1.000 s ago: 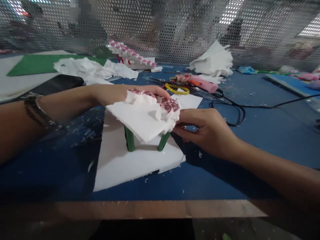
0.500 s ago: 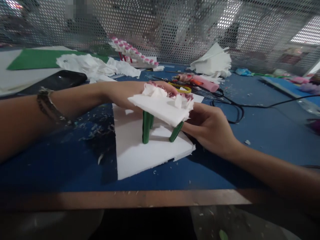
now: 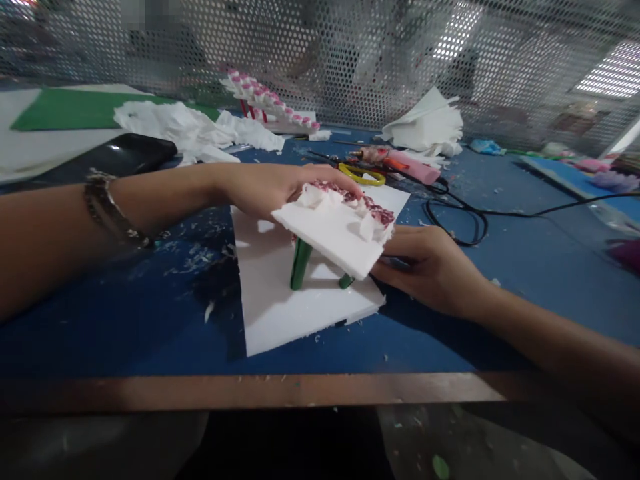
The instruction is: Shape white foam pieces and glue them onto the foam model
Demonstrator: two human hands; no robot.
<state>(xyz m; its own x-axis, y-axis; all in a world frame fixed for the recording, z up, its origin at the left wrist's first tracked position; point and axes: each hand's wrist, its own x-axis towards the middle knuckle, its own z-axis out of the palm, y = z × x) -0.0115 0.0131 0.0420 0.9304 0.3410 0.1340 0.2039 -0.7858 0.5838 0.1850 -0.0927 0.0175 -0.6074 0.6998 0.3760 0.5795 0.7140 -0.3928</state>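
Between my hands a small handmade foam-board model stands on a white foam base [image 3: 280, 320]. Its slanted white board [image 3: 333, 237] tilts down toward me and carries ruffled white and dark red paper tufts [image 3: 345, 195]. Green legs [image 3: 300, 263] hold the board above the base. My left hand [image 3: 280, 187] reaches over the back of the board, fingers bent round its far edge and tufts; the fingertips are mostly hidden. At the right edge, my right hand [image 3: 430, 267] is closed, thumb and fingers gripping the model under the board, their tips hidden.
Behind lie yellow-handled scissors [image 3: 361, 175], a pink glue gun [image 3: 410, 167] and its black cord [image 3: 483, 213]. Crumpled white paper [image 3: 170, 123], a black phone [image 3: 125, 153] and a pink-topped model [image 3: 270, 100] stand farther back. A perforated metal screen [image 3: 330, 53] closes off the rear.
The slanted board has tipped further toward me and shifted slightly down and right. Its right leg now shows less under the board. Both hands stay on the model.
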